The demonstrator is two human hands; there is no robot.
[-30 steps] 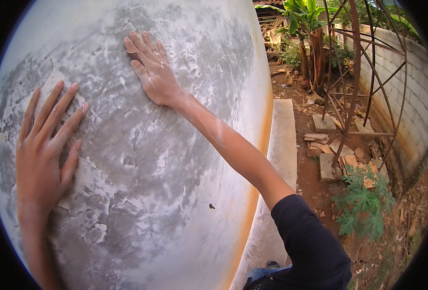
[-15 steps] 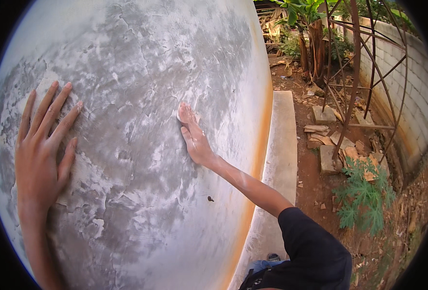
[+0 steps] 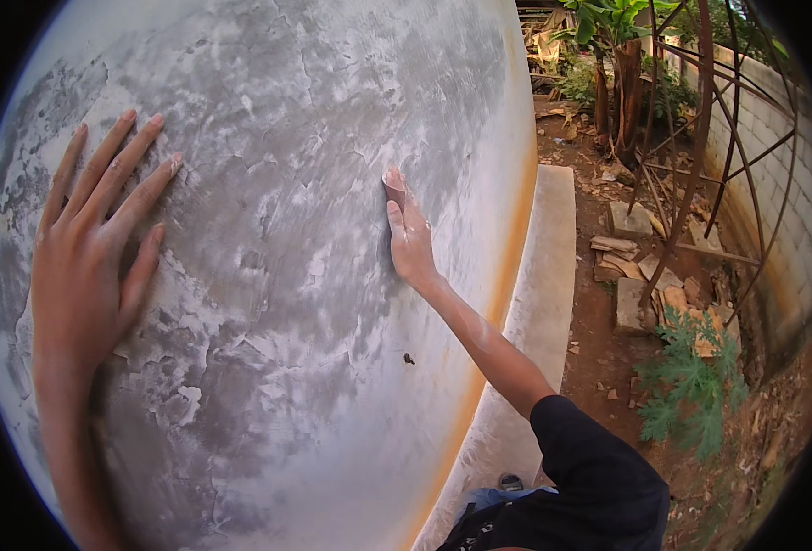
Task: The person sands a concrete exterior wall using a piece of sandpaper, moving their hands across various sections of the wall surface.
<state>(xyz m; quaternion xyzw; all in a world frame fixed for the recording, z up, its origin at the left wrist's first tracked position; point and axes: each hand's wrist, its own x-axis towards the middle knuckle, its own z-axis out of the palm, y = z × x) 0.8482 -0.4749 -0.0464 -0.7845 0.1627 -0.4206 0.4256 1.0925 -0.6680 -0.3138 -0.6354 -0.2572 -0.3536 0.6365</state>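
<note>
A large curved wall [image 3: 268, 266] fills the left and middle, its grey and white coating patchy and flaking. My left hand [image 3: 89, 248] lies on it with fingers spread, holding nothing. Farther right, my right hand [image 3: 410, 239] is against the same surface, fingers together and edge-on. Under its fingers shows the edge of a small thin sheet [image 3: 394, 187], perhaps sandpaper, mostly covered by the hand. White dust marks the right hand and forearm.
An orange-stained rim and a concrete ledge [image 3: 545, 266] border the wall. Beyond stand a rusty metal frame [image 3: 695, 138] on concrete blocks, a leafy green plant [image 3: 695, 381], broken wood pieces, a banana plant [image 3: 626, 92] and a block wall [image 3: 773, 165]. A small dark spot [image 3: 409, 358] sits on the coating.
My right hand has moved right and slightly up across the wall, turning more edge-on. The left hand appears a little higher, and the view has shifted slightly.
</note>
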